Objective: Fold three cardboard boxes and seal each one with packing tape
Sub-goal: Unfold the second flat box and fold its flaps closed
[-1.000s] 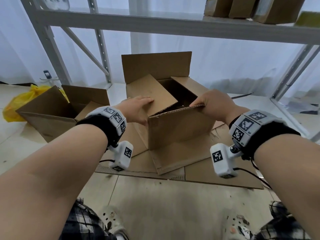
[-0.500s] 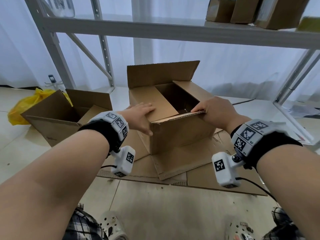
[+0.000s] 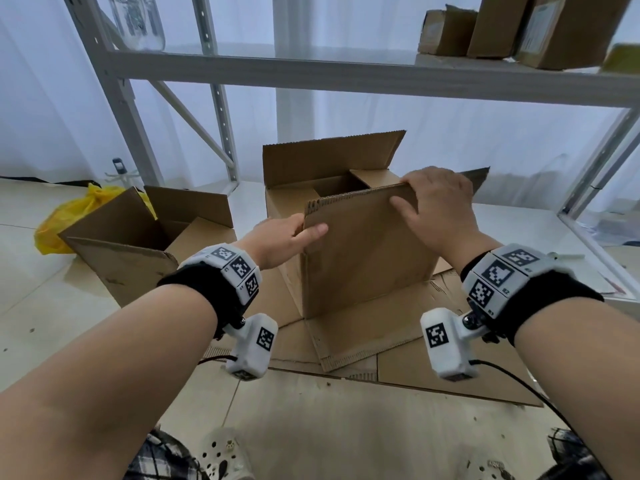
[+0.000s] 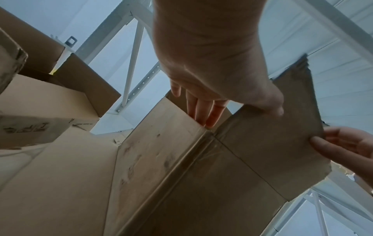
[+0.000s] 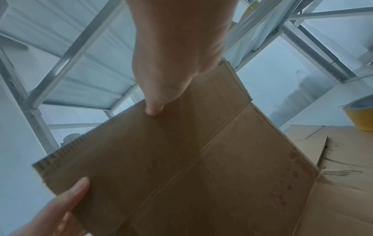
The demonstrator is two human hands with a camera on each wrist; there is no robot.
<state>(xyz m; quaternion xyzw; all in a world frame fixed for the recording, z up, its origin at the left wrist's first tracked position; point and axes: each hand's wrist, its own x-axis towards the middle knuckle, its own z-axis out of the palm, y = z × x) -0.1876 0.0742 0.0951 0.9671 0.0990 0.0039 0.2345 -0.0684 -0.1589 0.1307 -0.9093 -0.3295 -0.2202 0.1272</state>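
Right now both hands grip the near flap of a brown corrugated cardboard box that stands open on flattened cardboard sheets on the pale floor. The left hand pinches the flap's left edge, thumb on the outer face; in the left wrist view its straight fingers slip behind the card, so their tips are hidden. The right hand curls over the flap's top right corner, thumb pressed on the outer face, the other fingers out of sight behind the edge. The raised flap hides most of the box's inside; only a dark slot and part of a side flap show past it, below the upright back flap.

To the left a second open brown cardboard box leans on the floor, partly covering a yellow plastic bag. A grey metal shelf rack crosses above, carrying small brown cartons cut off by the frame's top. In the right wrist view a yellow tape roll is cropped at the edge.
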